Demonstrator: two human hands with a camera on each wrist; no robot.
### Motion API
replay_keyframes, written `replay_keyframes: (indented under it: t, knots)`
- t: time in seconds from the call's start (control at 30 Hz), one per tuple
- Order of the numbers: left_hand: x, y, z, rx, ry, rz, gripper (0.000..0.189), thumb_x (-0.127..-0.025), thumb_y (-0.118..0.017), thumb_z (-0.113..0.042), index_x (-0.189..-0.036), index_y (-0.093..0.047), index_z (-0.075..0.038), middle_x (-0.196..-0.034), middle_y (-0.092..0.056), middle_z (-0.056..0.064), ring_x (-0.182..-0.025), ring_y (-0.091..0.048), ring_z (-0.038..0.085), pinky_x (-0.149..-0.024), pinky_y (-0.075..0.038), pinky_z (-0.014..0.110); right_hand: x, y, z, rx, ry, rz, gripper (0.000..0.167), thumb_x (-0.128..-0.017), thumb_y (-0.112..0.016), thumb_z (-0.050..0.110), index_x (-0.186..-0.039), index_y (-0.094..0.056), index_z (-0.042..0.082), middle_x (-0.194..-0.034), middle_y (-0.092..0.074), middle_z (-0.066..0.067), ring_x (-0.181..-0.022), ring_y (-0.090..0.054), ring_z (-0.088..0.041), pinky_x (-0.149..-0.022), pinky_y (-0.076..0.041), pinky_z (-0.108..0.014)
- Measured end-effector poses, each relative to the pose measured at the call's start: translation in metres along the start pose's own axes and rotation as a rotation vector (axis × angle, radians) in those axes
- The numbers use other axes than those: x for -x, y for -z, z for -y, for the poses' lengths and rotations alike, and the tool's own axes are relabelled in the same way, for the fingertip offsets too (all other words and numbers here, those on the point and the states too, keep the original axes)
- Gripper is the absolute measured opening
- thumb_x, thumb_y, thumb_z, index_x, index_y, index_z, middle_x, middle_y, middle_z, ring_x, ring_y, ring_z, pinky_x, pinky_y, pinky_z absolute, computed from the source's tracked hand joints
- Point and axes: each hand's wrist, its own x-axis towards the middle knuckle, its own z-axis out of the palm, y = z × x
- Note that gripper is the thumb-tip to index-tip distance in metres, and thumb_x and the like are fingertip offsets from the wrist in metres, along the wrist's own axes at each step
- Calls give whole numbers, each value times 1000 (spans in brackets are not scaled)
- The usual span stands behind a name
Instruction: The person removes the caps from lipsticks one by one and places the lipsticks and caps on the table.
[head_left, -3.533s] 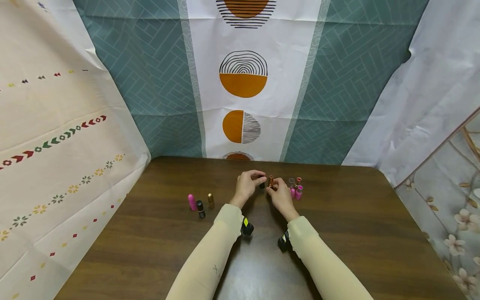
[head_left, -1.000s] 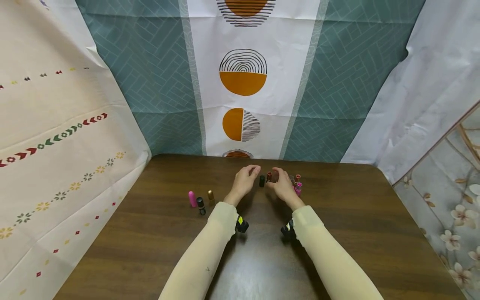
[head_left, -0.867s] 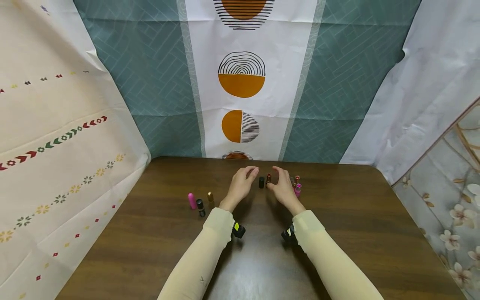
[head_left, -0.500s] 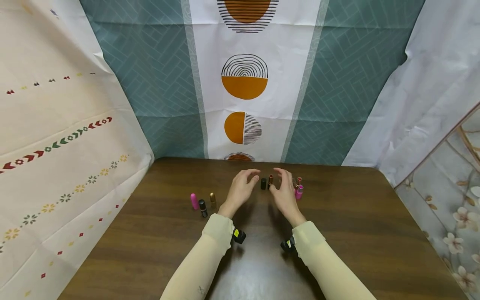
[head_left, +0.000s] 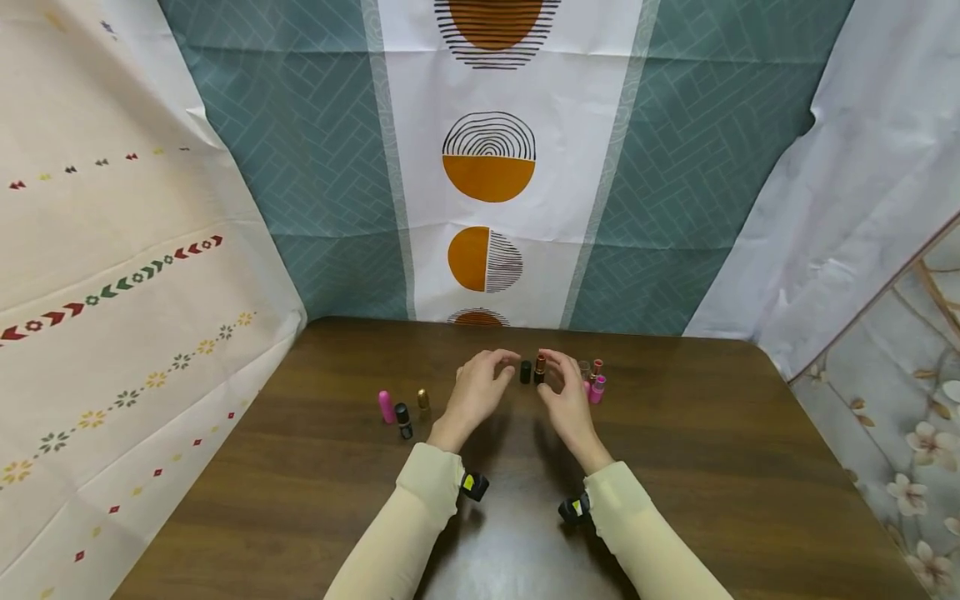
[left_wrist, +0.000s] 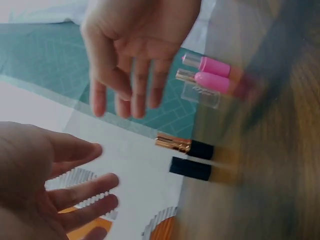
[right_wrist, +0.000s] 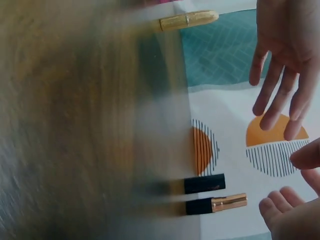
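A lipstick tube (head_left: 540, 369) with a black base and a rose-gold upper part stands uncapped on the wooden table. Just left of it is its short black cap (head_left: 526, 372), also upright. My left hand (head_left: 478, 387) hovers left of the cap, fingers loosely bent and holding nothing. On the other side my right hand (head_left: 566, 396) is close by the lipstick tube, thumb and fingers apart around air. Both wrist views show the palms facing each other, with a gap between the fingers and the rose-gold lipstick (left_wrist: 175, 143) and black cap (right_wrist: 205, 183).
To the left stand a pink bullet-shaped tube (head_left: 386, 407), a black tube (head_left: 403, 421) and a gold tube (head_left: 423, 400). Past my right hand are a pink tube (head_left: 597, 389), a rose-gold one and a clear cap. Cloth hangs behind the table's far edge.
Earlier my left fingers held the black cap and my right hand was at the lipstick tube. Both have let go and drawn back, leaving cap and tube standing side by side.
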Motion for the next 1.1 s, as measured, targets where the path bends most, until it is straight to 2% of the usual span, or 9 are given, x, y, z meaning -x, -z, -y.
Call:
replay_keyframes:
  t: [0.1, 0.23, 0.37, 0.57, 0.8, 0.93, 1.1]
  knots:
    - [3, 6, -1, -68, -1, 27, 26, -106, -62, -20, -130, -72, -14, -122, -72, 6, -116, -64, 27, -105, -37, 57, 2, -2, 0, -7, -14, 42, 56, -89, -58, -18, -143, -55, -3, -146, -48, -25, -138, -47, -48, -116, -36, -60]
    - [5, 12, 0, -88, 6, 39, 26, -106, -62, -20, -129, -72, -13, -123, -71, 7, -118, -63, 28, -108, -36, 60, 4, -6, 2, -6, -1, 94, 54, -90, -58, -17, -142, -57, -3, -146, -51, -24, -137, -48, -47, -115, -38, -57]
    - [4, 17, 2, -74, 8, 63, 27, -106, -62, -19, -130, -72, -12, -127, -69, 9, -122, -62, 31, -110, -38, 59, 7, -10, 0, -12, -9, 112, 52, -92, -56, -17, -142, -56, -6, -143, -53, -28, -135, -51, -49, -113, -41, -58]
    - [1, 32, 7, -45, -2, 122, 27, -107, -61, -20, -130, -72, -10, -129, -68, 11, -125, -61, 33, -106, -48, 51, 12, -13, -6, -35, -57, 133, 49, -95, -54, -17, -143, -51, -11, -142, -55, -32, -134, -52, -49, -111, -43, -57]
    - [1, 58, 15, 23, -44, 168, 27, -107, -61, -21, -131, -71, -12, -130, -70, 5, -123, -62, 28, -107, -48, 48, 12, -16, -7, -100, -110, 143, 47, -96, -54, -17, -142, -56, -6, -135, -61, -31, -131, -56, -47, -106, -49, -39]
    - [3, 69, 18, 7, -34, 163, 28, -107, -61, -22, -132, -71, -13, -129, -70, 6, -123, -63, 28, -107, -48, 48, 12, -19, -9, -102, -130, 157, 47, -97, -55, -13, -143, -56, -5, -138, -60, -30, -132, -56, -45, -109, -47, -44]
    - [6, 78, 22, -70, -5, 149, 27, -107, -62, -21, -130, -72, -12, -126, -70, 7, -119, -64, 30, -104, -50, 48, 15, -24, -10, -82, -175, 199, 43, -103, -55, -6, -145, -55, -5, -145, -57, -28, -137, -52, -44, -113, -42, -54]
